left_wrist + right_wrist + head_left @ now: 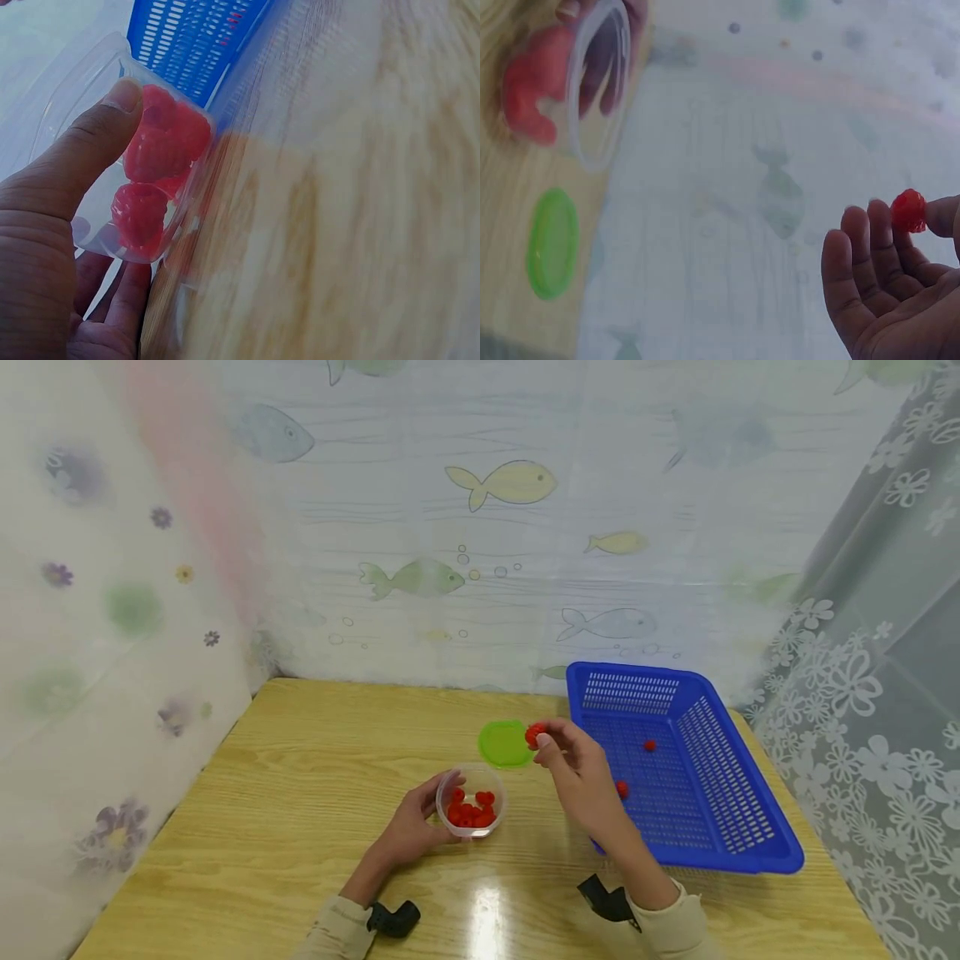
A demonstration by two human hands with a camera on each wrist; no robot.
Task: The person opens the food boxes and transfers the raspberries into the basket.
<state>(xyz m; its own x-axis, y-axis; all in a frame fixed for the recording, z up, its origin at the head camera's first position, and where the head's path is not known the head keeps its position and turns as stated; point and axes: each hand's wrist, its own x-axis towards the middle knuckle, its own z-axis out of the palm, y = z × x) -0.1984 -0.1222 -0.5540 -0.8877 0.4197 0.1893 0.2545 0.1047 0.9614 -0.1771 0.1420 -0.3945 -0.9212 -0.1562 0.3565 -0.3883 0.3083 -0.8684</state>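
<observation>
My left hand (417, 823) grips a clear plastic tub (501, 806) on the table, thumb on one side and fingers round the other. Several red raspberries (155, 154) lie inside, seen through its wall in the left wrist view. Between thumb and forefinger, my right hand (581, 777) pinches one raspberry (908, 211) in the air, its other fingers held out. That hand is right of the tub, between the green lid (501, 745) and the blue basket (750, 860). Two raspberries show in the basket, one (650, 745) farther back and one (622, 789) partly hidden by the right hand.
The wood-grain table (315, 752) runs back to a curtain (375, 635) printed with fish. The green lid lies flat behind the tub. The basket's slotted walls rise along the table's right side. A lace-patterned curtain (892, 710) hangs beyond it.
</observation>
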